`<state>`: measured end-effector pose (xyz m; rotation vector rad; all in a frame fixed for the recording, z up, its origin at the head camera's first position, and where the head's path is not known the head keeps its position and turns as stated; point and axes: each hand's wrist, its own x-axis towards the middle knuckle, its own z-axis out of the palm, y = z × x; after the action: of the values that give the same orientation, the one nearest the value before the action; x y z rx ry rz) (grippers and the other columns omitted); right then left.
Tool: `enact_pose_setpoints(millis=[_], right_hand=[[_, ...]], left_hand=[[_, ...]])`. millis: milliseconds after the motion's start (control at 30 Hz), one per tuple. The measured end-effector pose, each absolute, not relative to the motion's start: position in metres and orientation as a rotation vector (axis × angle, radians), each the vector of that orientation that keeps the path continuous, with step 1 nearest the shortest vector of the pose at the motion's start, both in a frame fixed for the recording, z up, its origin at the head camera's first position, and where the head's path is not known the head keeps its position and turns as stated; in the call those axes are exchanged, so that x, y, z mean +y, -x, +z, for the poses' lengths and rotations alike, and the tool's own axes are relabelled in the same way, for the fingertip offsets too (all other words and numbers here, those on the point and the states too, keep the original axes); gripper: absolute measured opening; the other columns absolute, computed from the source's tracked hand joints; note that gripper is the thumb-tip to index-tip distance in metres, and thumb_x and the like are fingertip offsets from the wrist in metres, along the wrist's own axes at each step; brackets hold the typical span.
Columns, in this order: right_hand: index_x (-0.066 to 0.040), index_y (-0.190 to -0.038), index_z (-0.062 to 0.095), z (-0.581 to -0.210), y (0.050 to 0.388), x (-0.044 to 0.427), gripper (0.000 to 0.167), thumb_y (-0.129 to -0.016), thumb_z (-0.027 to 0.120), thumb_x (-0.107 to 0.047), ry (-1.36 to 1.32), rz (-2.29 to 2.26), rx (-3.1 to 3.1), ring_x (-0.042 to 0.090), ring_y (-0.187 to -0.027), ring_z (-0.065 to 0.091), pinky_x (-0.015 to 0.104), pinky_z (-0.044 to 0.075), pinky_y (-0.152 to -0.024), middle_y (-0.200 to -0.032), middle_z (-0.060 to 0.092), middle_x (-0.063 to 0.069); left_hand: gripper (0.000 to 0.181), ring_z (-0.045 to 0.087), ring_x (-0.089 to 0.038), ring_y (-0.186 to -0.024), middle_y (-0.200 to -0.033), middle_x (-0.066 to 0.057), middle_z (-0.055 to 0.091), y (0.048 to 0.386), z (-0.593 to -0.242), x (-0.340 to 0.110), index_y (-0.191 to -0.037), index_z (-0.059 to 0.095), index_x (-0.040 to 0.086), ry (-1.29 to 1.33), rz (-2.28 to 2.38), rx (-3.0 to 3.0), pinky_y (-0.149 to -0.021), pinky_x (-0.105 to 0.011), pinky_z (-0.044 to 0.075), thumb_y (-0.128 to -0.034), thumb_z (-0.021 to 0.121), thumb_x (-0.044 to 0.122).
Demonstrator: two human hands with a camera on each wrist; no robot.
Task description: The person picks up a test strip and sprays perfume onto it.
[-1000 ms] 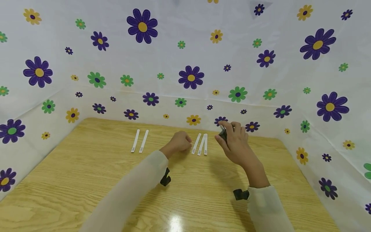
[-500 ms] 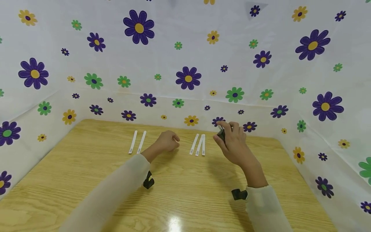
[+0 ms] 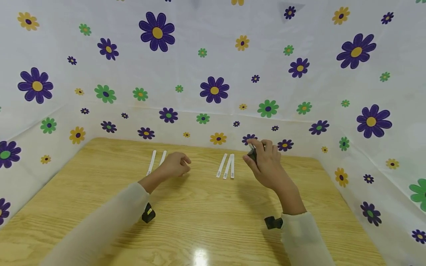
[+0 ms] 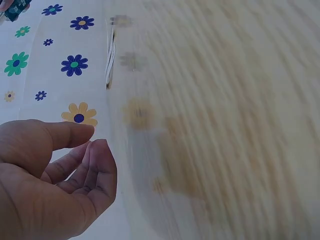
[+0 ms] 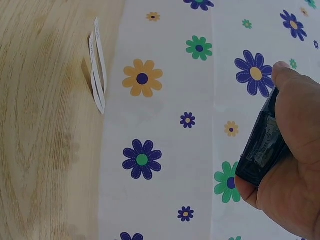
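My left hand [image 3: 174, 165] hovers above the table just right of two white paper strips [image 3: 151, 162], partly covering one. In the left wrist view its thumb and fingers are loosely bent with nothing between them. My right hand [image 3: 266, 164] holds a small dark box-shaped object [image 5: 260, 150] with a pale label, raised off the table. The head view shows a pale tip on it near the index finger. Left of that hand lie several white strips [image 3: 221, 165] with small print at their near ends; two of them [image 5: 95, 75] touch at the far end.
A wooden table [image 3: 199, 214] extends under both arms. White flowered sheeting [image 3: 186, 66] walls in its back and sides. A black wrist mount [image 3: 148, 213] is on the left arm and another black mount [image 3: 273, 222] on the right.
My left hand has moved left, away from the right group of strips and toward the left pair. The right hand keeps holding the dark object in nearly the same place.
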<state>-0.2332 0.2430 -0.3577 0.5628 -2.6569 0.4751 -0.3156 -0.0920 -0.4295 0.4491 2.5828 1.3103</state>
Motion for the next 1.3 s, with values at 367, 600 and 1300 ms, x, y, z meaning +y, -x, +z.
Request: enact_pose_setpoints(millis=[367,600,1300], right_hand=[[-0.021,-0.149,0.028,-0.357,0.234,0.243,0.055,-0.105,0.058,-0.035,-0.566,0.482,-2.652,0.049,-0.114,0.035,0.065,0.033,-0.093,-0.134,0.034,0.031],[-0.021,-0.149,0.028,-0.358,0.234,0.243,0.055,-0.105,0.057,-0.036,-0.558,0.490,-2.671,0.048,-0.113,0.035,0.063,0.034,-0.091,-0.135,0.034,0.031],[-0.019,-0.151,0.028,-0.359,0.233,0.244,0.054,-0.107,0.055,-0.035,-0.580,0.516,-2.703,0.046,-0.112,0.035,0.061,0.031,-0.093,-0.135,0.034,0.031]], left_hand=[[0.027,0.067,-0.019,-0.073,-0.097,-0.012,0.069,0.306,-0.425,-0.133,-0.120,0.066,-0.003,-0.476,1.155,2.700,-0.065,-0.032,0.057,-0.0956,0.069,0.006],[0.028,0.066,-0.019,-0.073,-0.098,-0.014,0.068,0.305,-0.429,-0.163,-0.119,0.067,-0.004,-0.458,1.145,2.750,-0.063,-0.031,0.055,-0.0947,0.069,0.010],[0.054,0.061,-0.033,-0.099,-0.118,-0.025,0.064,0.305,-0.432,-0.210,-0.129,0.060,-0.005,-0.194,1.133,2.774,-0.076,-0.034,0.055,-0.0837,0.082,0.013]])
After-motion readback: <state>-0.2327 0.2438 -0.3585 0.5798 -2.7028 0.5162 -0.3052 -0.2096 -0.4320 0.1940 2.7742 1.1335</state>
